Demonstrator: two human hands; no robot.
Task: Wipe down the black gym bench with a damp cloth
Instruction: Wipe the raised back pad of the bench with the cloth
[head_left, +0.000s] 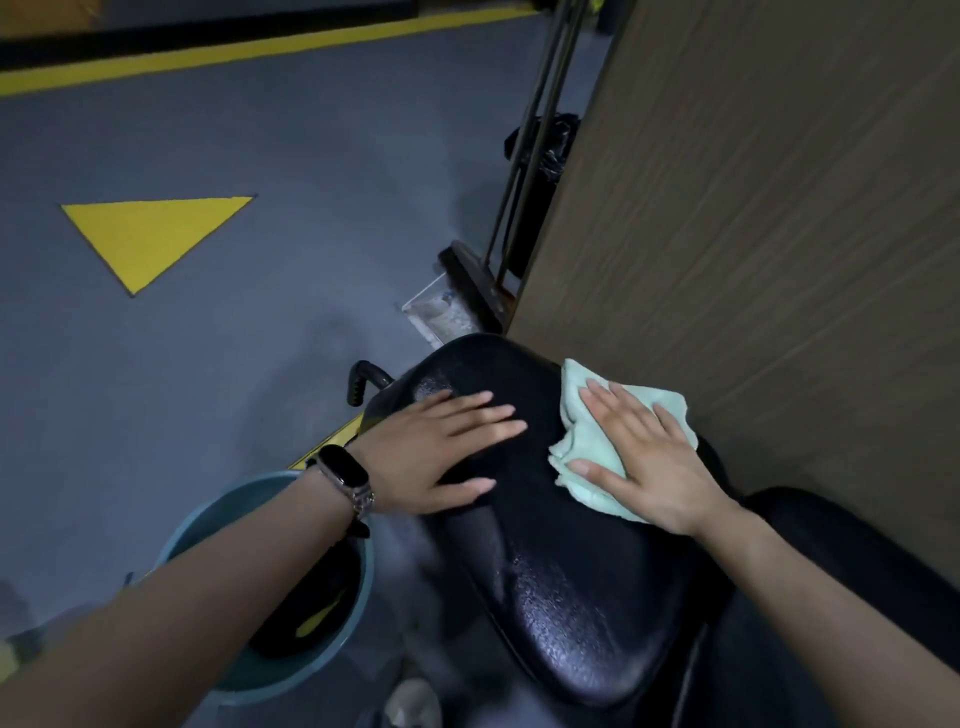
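While the left hand (441, 452) is laid flat with straight fingers on the black gym bench (566, 571), the pale green cloth (597, 441) is pressed at its 2 o'clock edge under the spread right hand (649, 457).

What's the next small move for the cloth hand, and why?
Probably sweep the right hand with the green cloth leftward across the bench pad. The cloth lies flat at the pad's right edge by the wooden panel, the left hand braces the pad, and the middle looks unwiped.
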